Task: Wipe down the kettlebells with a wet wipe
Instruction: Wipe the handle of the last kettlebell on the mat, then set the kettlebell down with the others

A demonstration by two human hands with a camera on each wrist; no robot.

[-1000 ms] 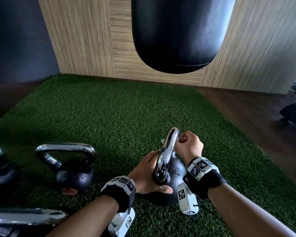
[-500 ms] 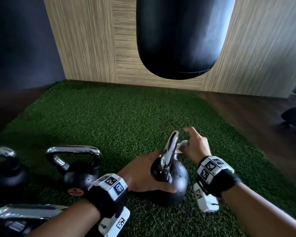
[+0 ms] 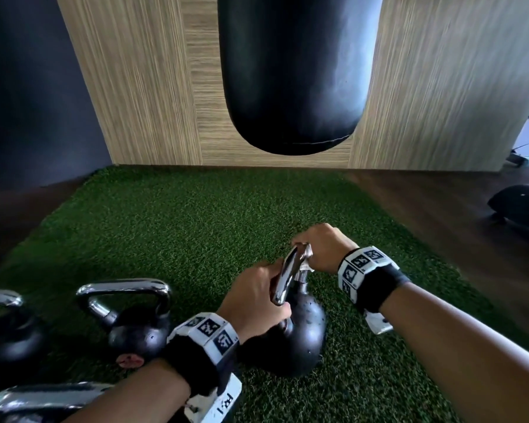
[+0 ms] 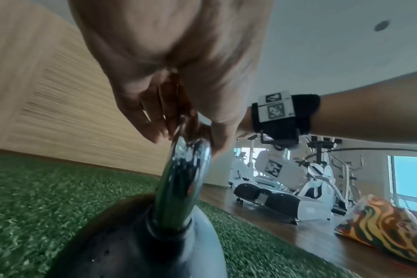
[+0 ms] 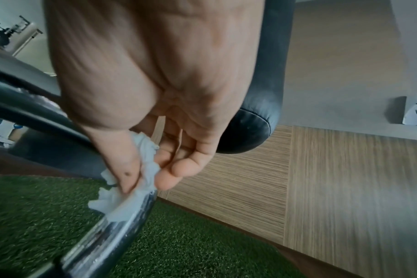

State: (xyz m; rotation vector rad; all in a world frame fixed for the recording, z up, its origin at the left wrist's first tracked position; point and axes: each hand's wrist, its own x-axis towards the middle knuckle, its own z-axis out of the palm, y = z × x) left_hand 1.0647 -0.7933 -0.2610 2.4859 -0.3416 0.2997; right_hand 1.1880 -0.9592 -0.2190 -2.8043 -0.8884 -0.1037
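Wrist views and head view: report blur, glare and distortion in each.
Head view: wood wall panels streak with motion blur, edges bend. Left wrist view: left hand soft, chrome handle mirrors the room. Right wrist view: palm blurred, wet wipe fairly sharp.

A kettlebell (image 3: 300,334) stands on the turf mat (image 3: 196,227) at lower centre of the head view, the left hand (image 3: 254,300) on its near left, the right hand (image 3: 324,248) behind it at its handle top. A second kettlebell (image 3: 135,319) sits to its left, a third (image 3: 6,328) at the left edge. A punching bag (image 3: 293,71) hangs at upper centre before the wall (image 3: 141,87).
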